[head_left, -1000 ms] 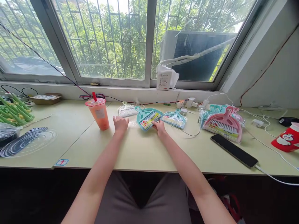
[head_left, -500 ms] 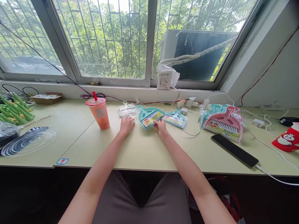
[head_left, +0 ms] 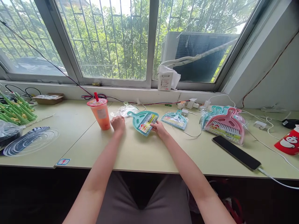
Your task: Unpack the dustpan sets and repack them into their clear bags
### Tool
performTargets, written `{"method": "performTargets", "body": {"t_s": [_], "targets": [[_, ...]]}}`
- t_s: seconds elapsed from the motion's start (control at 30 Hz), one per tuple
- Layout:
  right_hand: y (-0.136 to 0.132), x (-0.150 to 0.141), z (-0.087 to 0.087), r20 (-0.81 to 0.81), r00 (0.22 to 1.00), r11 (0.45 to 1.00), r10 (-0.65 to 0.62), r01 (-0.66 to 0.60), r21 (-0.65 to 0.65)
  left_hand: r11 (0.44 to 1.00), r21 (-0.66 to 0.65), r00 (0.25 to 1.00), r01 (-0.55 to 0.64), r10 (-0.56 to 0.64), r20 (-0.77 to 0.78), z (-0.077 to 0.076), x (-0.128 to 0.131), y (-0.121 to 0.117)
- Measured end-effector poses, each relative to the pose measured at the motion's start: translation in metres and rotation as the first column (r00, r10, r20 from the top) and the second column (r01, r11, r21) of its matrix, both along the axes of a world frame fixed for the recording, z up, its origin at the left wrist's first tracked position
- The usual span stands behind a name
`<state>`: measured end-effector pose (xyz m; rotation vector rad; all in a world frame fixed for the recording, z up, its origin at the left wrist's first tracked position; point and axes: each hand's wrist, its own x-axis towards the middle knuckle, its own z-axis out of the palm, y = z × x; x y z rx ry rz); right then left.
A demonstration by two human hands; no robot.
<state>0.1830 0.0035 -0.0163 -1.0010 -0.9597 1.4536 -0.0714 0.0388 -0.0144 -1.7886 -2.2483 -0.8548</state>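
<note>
Green stalks [head_left: 20, 109]: bundled at the far left of the table [head_left: 137, 155], well apart from both hands.
Drink cup [head_left: 101, 115]: standing just beside the left hand, red straw [head_left: 96, 97] poking up; a careless sideways sweep could tip it and wet everything near.
Left hand [head_left: 118, 123]: fingers curled, close in front of the clear packet; whether they pinch any of it, I cannot tell.
Clear packet [head_left: 127, 110]: crinkled film behind that hand; it could cling to the fingers and be dragged along.
Dustpan set [head_left: 143, 119]: teal, between the hands, handle towards the upper left; whether its underside touches the table is unclear.
Right hand [head_left: 161, 129]: thumb and fingers pinching the set's right edge; held at one side only, it could swivel or slip if the wrapping slides.
Flat teal set [head_left: 175, 120]: lying just beyond the right hand, near a thin cable [head_left: 193, 136] that could snag.
Pink set [head_left: 225, 123]: leaning against more teal ones.
Phone [head_left: 235, 151]: plugged in; a tugged lead [head_left: 275, 179] could shift it.
</note>
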Motion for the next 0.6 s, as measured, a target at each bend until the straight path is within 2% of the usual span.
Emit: {"method": "performTargets", "body": {"t_s": [0.13, 0.27, 0.4, 0.6], "targets": [[-0.001, -0.004, -0.002, 0.038, 0.997, 0.997, 0.065, -0.066, 0.026, 0.997, 0.056, 0.997, -0.053, 0.050, 0.054, 0.002, -0.002, -0.001], [0.001, -0.007, -0.002, 0.055, 0.996, 0.997, -0.072, 0.071, 0.016, 0.990, 0.113, 0.991, -0.088, 0.075, 0.110, 0.003, -0.001, -0.002], [0.002, -0.004, 0.000, 0.028, 0.978, 0.979, -0.205, 0.205, 0.006, 0.987, 0.146, 0.989, -0.074, 0.054, 0.135, 0.005, 0.002, -0.004], [-0.002, -0.006, 0.001, -0.005, 0.981, 0.981, -0.192, 0.192, -0.007, 0.980, 0.199, 0.990, 0.010, -0.038, 0.136, 0.006, 0.013, -0.007]]}}
